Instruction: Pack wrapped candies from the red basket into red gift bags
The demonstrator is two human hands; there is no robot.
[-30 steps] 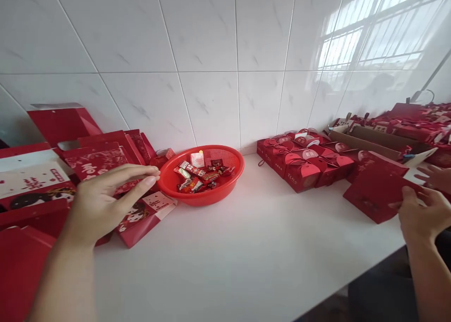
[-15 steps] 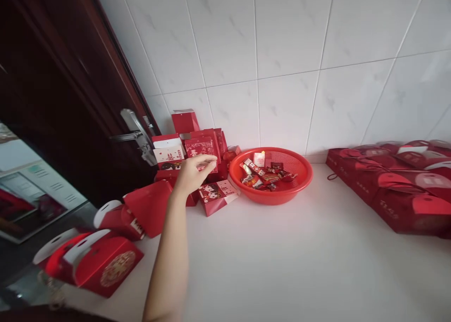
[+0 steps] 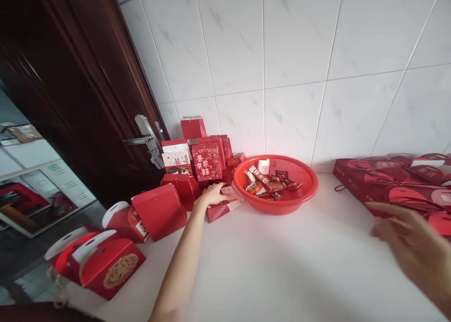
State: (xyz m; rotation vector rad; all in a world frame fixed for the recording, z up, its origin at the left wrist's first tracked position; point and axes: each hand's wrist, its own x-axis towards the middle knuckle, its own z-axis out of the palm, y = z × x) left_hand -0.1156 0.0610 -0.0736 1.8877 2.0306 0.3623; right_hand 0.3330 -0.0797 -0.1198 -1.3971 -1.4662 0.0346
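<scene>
My left hand [image 3: 211, 196] reaches over the printed red and pink box [image 3: 225, 208] that lies beside the basket; its thumb and fingers are spread on the box's top. Behind it stand several red boxes, one with white lettering [image 3: 207, 163]. My right hand [image 3: 405, 230] is blurred at the right, in front of the red gift boxes, its fingers partly extended and nothing visible in it. A red plastic basket [image 3: 276, 207] holds several wrapped sweets [image 3: 269, 183].
Several red boxes with handles [image 3: 116, 265] stand at the left front. A plain red box [image 3: 160, 212] leans near them. A dark door with a metal handle [image 3: 144, 138] is at the left, a tiled wall behind. Tied red gift boxes [image 3: 369, 183] fill the right.
My left hand has moved down and right onto the printed box, its fingers spreading. My right hand has come into view at the right. The camera view has shifted slightly.
</scene>
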